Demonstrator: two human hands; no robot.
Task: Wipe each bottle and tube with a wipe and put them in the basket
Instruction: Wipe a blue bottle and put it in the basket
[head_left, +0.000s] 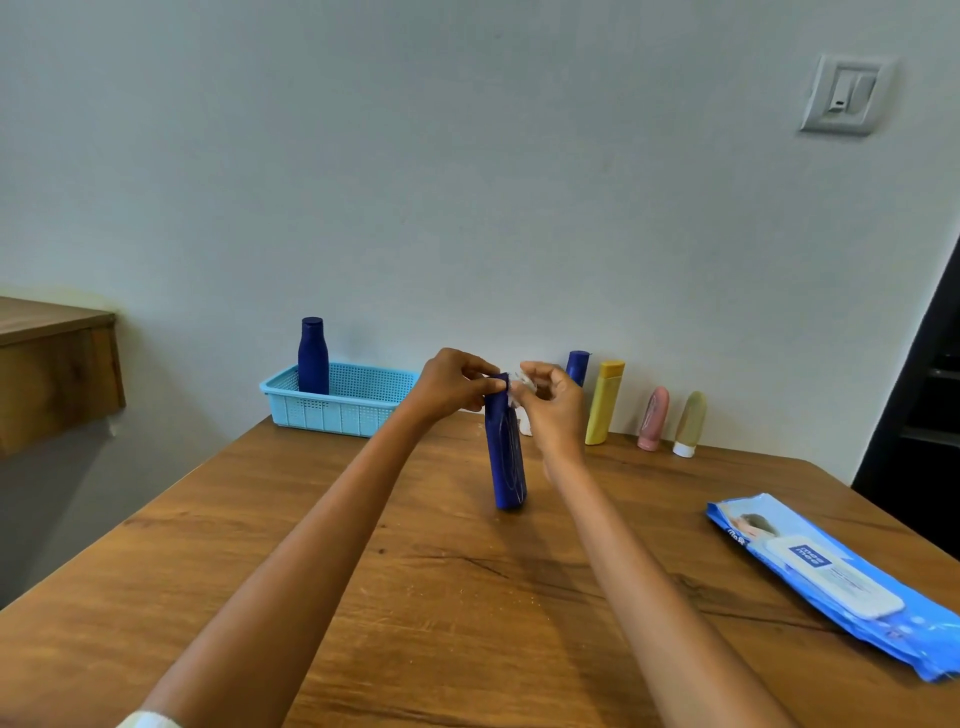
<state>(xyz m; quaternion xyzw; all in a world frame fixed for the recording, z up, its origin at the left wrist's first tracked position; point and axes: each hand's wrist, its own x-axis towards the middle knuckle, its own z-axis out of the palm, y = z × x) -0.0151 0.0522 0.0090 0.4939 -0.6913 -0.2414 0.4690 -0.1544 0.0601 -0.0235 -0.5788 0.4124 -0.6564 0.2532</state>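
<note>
Pinching the blue tube's (505, 447) top, left hand (447, 384) steadies it; right hand (550, 410) grips a wipe (519, 389).

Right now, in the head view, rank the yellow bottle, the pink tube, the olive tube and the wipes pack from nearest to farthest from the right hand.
From the right hand:
1. Yellow bottle, just to its right.
2. Pink tube, farther right along the wall.
3. Olive tube, beside the pink one.
4. Wipes pack, at the table's right edge.
</note>
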